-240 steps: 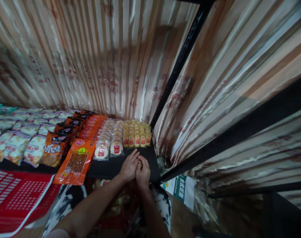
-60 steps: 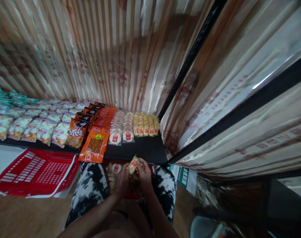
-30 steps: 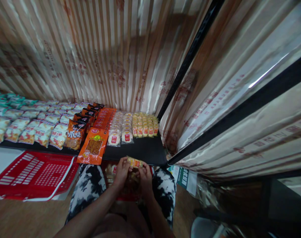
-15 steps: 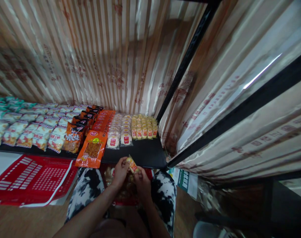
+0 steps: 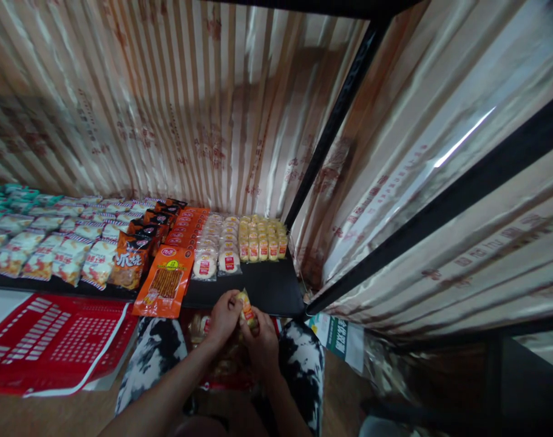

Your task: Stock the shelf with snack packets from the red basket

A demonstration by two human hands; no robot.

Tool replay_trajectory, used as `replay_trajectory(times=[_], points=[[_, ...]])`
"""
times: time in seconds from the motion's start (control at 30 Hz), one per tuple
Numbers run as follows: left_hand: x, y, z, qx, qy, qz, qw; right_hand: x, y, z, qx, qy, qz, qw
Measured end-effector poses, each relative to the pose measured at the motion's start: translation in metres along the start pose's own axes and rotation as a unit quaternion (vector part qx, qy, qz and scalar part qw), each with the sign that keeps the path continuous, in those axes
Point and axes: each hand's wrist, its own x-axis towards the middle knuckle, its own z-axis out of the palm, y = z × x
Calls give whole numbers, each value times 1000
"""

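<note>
Between my two hands is a small yellow snack packet (image 5: 246,308) with an orange-red label. My left hand (image 5: 225,315) pinches its upper left side, and the fingers of my right hand (image 5: 261,340) close on its lower right. Both hands are just in front of the black shelf (image 5: 253,288). On the shelf beyond them stand rows of matching yellow packets (image 5: 263,247), beside white round packaged cakes (image 5: 206,265). Below my hands, between my knees, a red basket (image 5: 226,383) holds more wrapped snacks, partly hidden by my arms.
Orange bags of stick snacks (image 5: 167,282), brown-black bags (image 5: 129,261) and white snack bags (image 5: 69,260) line the shelf leftward. A red shopping basket (image 5: 62,340) lies at lower left. A black shelf post (image 5: 333,124) and printed plastic sheeting (image 5: 189,109) stand behind.
My hands have shifted slightly right and the packet stands more upright, with both hands still on it. The shelf appears slightly lower and further left as the view shifts.
</note>
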Motion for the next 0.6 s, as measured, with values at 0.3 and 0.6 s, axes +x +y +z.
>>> replay_trajectory(times=[0.3,0.6], points=[[4,8,8,-40,1,-6,999,12,2,0,-15,-6,23,1000],[3,2,12,-119,12,39,992,33,1,-3,-18,0,70,997]])
